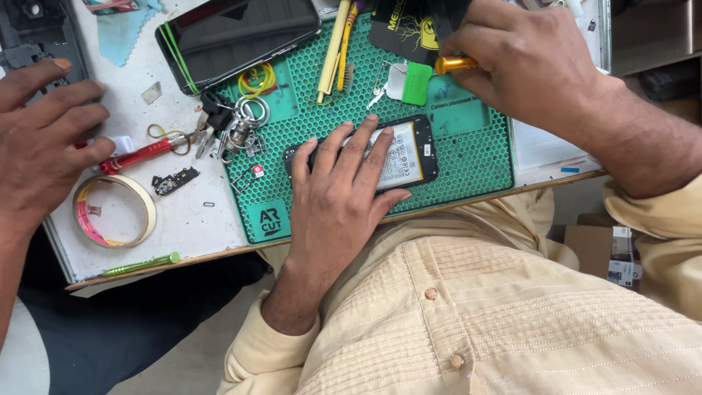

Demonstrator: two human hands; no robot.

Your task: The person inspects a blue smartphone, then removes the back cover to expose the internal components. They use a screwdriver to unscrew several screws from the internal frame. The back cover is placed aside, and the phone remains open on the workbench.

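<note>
A white-topped wooden-edged worktable (190,219) stands over a grey concrete floor (197,358); brown cardboard boxes (596,249) sit beneath its right end, in even daylight

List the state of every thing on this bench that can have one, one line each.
Opened phone: back cover off, battery exposed, flat on the green mat.
Left hand: pressed flat on the opened phone.
Right hand: closed on an orange-handled tool.
Second phone: intact, screen dark.
Tape roll: lying flat.
Red screwdriver: lying under another person's hand.
</note>
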